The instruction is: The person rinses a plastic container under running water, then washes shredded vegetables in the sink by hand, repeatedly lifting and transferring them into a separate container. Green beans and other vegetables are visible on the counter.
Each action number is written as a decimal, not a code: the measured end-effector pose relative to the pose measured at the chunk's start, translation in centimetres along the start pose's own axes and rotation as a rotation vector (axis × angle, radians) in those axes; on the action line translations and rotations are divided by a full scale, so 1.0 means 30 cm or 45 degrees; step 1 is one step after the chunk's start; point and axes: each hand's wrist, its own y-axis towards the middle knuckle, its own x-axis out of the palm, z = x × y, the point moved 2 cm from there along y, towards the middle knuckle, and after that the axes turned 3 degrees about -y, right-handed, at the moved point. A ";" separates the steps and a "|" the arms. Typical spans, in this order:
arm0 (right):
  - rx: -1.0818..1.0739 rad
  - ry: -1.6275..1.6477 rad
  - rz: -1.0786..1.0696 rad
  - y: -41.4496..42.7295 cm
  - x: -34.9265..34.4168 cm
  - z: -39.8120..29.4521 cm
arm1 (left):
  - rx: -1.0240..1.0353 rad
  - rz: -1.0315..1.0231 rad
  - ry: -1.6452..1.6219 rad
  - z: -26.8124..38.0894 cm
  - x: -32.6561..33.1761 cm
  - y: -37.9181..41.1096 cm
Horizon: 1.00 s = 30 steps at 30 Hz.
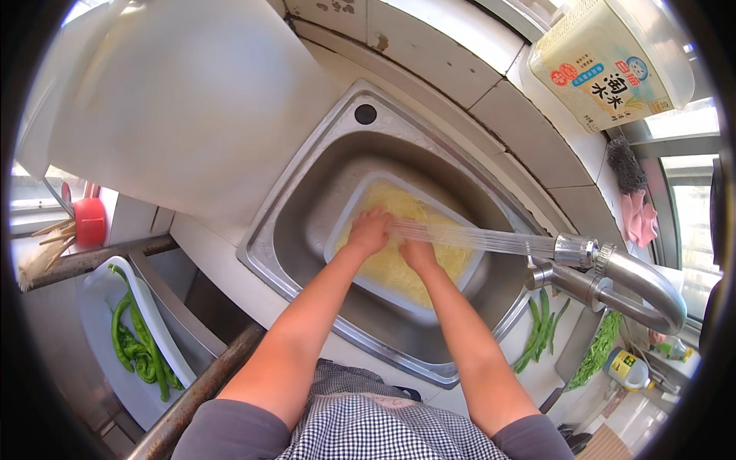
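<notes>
A stainless steel sink (310,190) holds a translucent white plastic tub (339,218) full of pale yellow shreds (391,276) in water. My left hand (370,231) is in the tub's upper left part, its fingertips among the shreds. To its right, my right hand (417,253) dips into the shreds, with its fingers mostly hidden. Whether either hand grips any shreds cannot be seen. From the metal faucet (575,251) at the right, a spray of water (471,237) runs across to the tub, landing between and beside my hands.
Green bean pods (540,333) and a cleaver blade (581,339) bearing shredded greens (598,351) lie right of the sink. A white basin (155,322) with green peppers (138,339) stands lower left. A large detergent jug (609,75) stands upper right. A big pale panel (172,115) fills the upper left.
</notes>
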 end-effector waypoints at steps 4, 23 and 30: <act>-0.108 0.090 -0.238 -0.131 -0.041 -0.044 | -0.037 -0.447 0.304 0.086 -0.084 -0.114; 0.069 -0.307 0.260 -0.115 -0.213 0.017 | 0.450 0.119 0.645 0.045 -0.022 0.007; 0.411 2.339 -0.086 0.040 -0.201 -0.066 | -0.294 -0.011 -1.532 0.072 -0.050 -0.062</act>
